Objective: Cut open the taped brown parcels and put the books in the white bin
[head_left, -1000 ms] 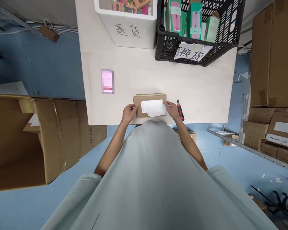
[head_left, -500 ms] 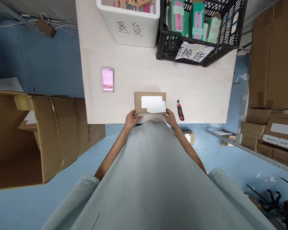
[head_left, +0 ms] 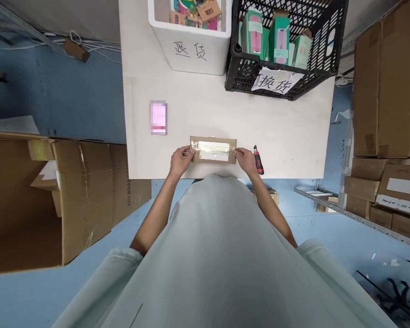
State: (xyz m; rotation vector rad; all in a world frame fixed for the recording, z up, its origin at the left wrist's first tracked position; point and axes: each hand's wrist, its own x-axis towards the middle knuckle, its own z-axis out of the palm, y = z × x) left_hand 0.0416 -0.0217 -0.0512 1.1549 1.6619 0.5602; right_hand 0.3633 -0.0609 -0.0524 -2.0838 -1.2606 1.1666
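A small brown cardboard box [head_left: 195, 157] is held between my two hands near the table's front edge. White labels and a strip of shiny clear tape cover much of the side facing me. My left hand [head_left: 181, 161] grips its left end, fingers closed on the edge. At the opposite end, my right hand [head_left: 245, 160] pinches the box's right edge. A red and black utility knife [head_left: 258, 160] lies on the table just right of my right hand.
A white bin [head_left: 201, 57] of colourful items and a black crate [head_left: 237, 68] of green boxes stand at the table's [head_left: 287, 132] back. A blurred pink rectangle [head_left: 158, 117] lies left. A large open carton [head_left: 85, 200] stands left; stacked cartons [head_left: 396, 82] rise right.
The box has been turned in my hands, so a taped side with a shiny strip now faces up. My grip has moved from its near corners to its two ends.
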